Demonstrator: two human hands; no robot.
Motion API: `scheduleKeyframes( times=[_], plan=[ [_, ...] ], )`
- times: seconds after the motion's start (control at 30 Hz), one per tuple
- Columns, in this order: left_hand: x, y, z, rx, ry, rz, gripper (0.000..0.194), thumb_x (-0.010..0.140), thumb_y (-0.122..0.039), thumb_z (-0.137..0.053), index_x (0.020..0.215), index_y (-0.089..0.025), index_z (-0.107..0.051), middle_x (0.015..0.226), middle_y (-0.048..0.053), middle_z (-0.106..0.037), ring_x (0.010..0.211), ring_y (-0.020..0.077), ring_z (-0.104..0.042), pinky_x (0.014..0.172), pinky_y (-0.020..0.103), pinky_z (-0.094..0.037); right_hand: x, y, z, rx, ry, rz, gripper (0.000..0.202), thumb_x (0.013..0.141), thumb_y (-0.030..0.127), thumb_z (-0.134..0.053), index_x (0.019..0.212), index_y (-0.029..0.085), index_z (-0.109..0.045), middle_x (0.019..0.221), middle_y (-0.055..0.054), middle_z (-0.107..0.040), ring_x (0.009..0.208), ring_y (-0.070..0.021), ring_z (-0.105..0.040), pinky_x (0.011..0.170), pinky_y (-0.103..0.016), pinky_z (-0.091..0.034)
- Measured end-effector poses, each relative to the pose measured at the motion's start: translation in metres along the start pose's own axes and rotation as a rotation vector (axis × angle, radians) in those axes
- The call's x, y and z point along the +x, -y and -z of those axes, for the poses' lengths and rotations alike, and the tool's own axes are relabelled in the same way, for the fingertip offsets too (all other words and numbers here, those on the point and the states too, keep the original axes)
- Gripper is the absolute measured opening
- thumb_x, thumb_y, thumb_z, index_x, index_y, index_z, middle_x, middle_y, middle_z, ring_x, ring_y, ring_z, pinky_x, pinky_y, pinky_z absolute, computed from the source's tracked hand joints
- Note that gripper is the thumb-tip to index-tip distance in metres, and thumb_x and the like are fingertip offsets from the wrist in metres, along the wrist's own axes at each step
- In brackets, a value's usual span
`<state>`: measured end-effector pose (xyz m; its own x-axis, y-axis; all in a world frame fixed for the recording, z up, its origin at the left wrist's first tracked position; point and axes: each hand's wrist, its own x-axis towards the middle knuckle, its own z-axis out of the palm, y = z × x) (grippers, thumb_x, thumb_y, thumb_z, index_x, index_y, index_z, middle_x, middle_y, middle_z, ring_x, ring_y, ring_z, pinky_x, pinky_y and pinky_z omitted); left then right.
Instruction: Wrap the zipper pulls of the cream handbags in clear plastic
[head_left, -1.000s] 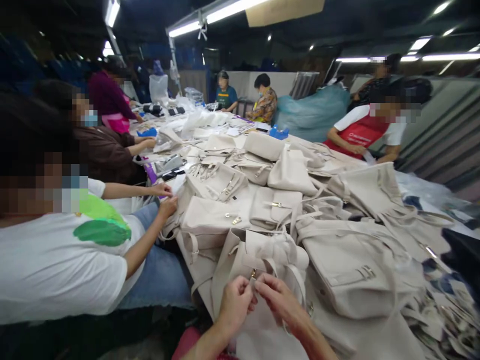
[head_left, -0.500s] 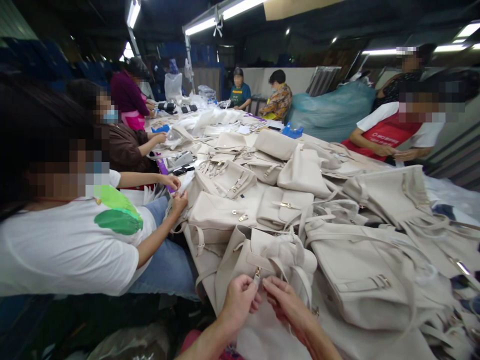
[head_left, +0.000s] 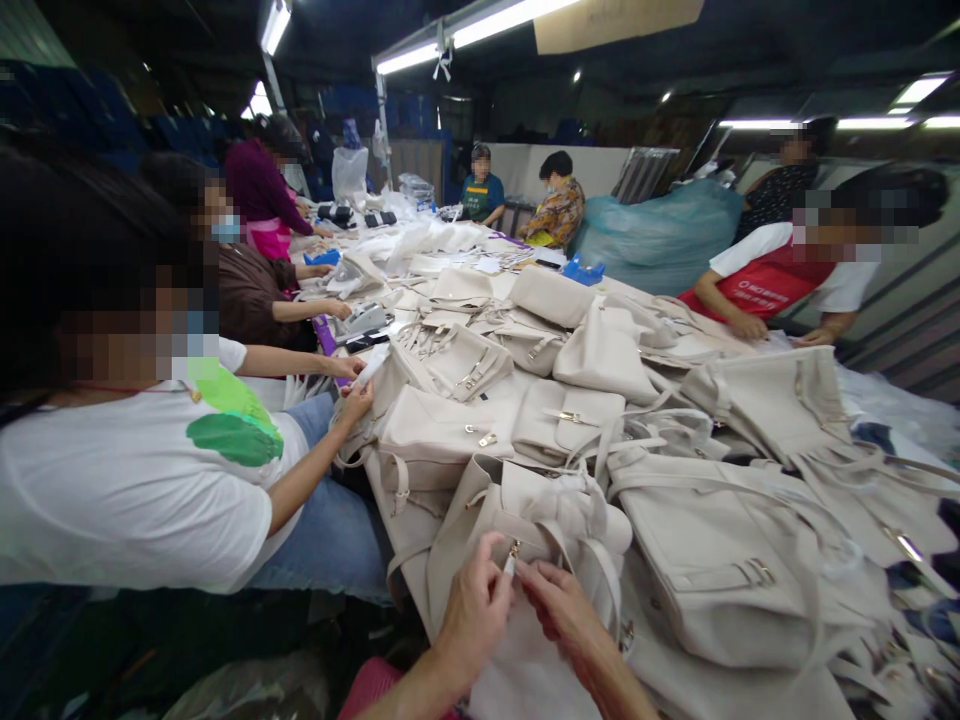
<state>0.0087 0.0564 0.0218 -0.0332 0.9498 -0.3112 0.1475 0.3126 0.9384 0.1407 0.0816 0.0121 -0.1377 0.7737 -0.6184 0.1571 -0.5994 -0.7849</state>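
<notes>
A beige handbag (head_left: 517, 500) stands in front of me among other bags, with a gold zipper fitting on its front. From it hangs a small pull tab (head_left: 510, 565) that looks wrapped in something whitish. My right hand (head_left: 556, 605) pinches the tab's lower end between thumb and forefinger. Close on its left side is my left hand (head_left: 474, 605), its forefinger raised apart from the thumb, with the fingertips beside the tab. Whether that thumb touches the tab is hard to see.
More beige bags (head_left: 735, 560) with loose straps cover the table. At the left, a co-worker in a white shirt (head_left: 142, 480) handles a white piece. A person in a red apron (head_left: 776, 280) works at the right. Blue tape dispensers (head_left: 583, 270) and a teal sack (head_left: 660, 225) are farther back.
My left forefinger has lifted off the pull tab and the grip has loosened. My right fingers have moved slightly left onto the tab. The red-aproned person's hands have lowered.
</notes>
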Motion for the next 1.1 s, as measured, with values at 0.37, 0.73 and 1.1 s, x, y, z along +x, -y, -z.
scheduleKeyframes(
  times=[0.37, 0.73, 1.1],
  plan=[
    [0.002, -0.004, 0.008, -0.049, 0.06, -0.019, 0.031, 0.082, -0.032, -0.049, 0.1, -0.014, -0.067, 0.064, 0.005, -0.063, 0.056, 0.0162, -0.057, 0.056, 0.028, -0.044, -0.001, -0.006, 0.0, 0.133, 0.074, -0.042, 0.047, 0.062, 0.062, -0.066, 0.059, 0.02, -0.045, 0.048, 0.01, -0.034, 0.039, -0.0027, -0.021, 0.042, -0.021, -0.01],
    [-0.003, 0.004, -0.011, -0.535, 0.013, 0.249, 0.042, 0.065, -0.039, -0.06, 0.096, -0.012, -0.053, 0.054, -0.001, -0.061, 0.044, 0.0098, -0.054, 0.041, 0.018, -0.036, 0.002, -0.014, -0.03, 0.807, 0.316, -0.16, 0.035, 0.055, 0.028, -0.083, 0.05, 0.018, -0.05, 0.043, 0.009, -0.043, 0.042, -0.0044, -0.042, 0.045, -0.018, -0.037],
    [-0.004, 0.003, -0.013, -0.283, -0.079, 0.187, 0.03, 0.075, -0.038, -0.053, 0.089, -0.023, -0.031, 0.048, -0.007, -0.058, 0.033, 0.0092, -0.048, 0.033, 0.016, -0.03, 0.004, -0.024, -0.031, 0.832, 0.18, -0.148, 0.032, 0.06, 0.042, -0.077, 0.059, 0.019, -0.055, 0.038, 0.011, -0.038, 0.034, -0.0061, -0.038, 0.038, -0.02, -0.032]
  ],
)
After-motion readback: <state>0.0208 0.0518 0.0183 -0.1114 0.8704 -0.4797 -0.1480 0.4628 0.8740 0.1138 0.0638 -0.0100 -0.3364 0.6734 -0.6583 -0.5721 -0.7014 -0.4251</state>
